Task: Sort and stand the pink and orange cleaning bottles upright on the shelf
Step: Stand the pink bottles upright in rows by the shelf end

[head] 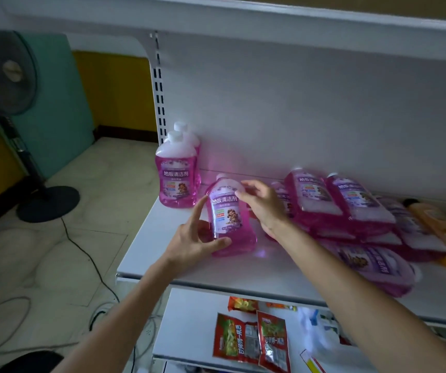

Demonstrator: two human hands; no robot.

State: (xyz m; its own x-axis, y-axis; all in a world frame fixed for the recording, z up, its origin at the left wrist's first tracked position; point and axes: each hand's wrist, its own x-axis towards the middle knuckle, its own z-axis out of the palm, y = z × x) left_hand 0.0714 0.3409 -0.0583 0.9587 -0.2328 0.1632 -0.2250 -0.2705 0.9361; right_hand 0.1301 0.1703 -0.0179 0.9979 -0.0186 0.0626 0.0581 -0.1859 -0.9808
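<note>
Left hand [197,238] — grips the lower body of the held pink bottle [230,219]: thumb pressed across the front near the base, index finger stretched up along the bottle's left side, other fingers behind it.

Right hand [263,204] — fingers curled over the same bottle's top, tips on its shoulder just above the label (cap hidden by them).

Held pink bottle — floor cleaner, label facing the camera; base on the white shelf [216,273], towards its front left, leaning slightly.

Upright pink bottles, two — front one [176,179] and rear one [189,141], white caps, touching each other, at the shelf's left end by the back panel; just left of the held bottle and apart from it.

Pile of pink bottles [351,211] — lying on their sides, stacked on one another, right of the hands; the right forearm crosses in front of it.

Orange bottles [437,224] — lying flat at far right, against the pile; count unclear.

Lower shelf [187,332] — carries red snack packets [248,340].

Floor, left — standing fan [6,71], black cable [87,254].
</note>
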